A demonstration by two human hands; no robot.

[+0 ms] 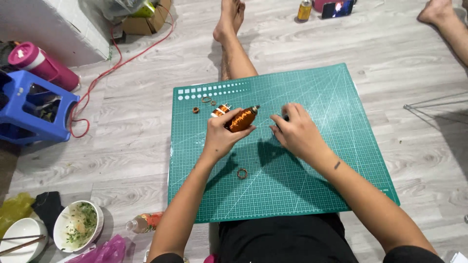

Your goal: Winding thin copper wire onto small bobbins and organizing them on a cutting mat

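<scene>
Head view is showing the left hand point(222, 136) gripping an orange spool of copper wire point(241, 120) above the green gridded cutting mat point(341, 146); the right hand point(295, 131) is curling shut, its contents hidden. Keeping the spool steady and level seems wise.

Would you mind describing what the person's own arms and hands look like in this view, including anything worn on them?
Both arms are bare from shoulder to fingertips: no gloves, watch, rings or bracelets show. The left hand and right hand are uncovered. A small dark mark sits on the right forearm. Black clothing shows at the shoulders and lap.
</scene>
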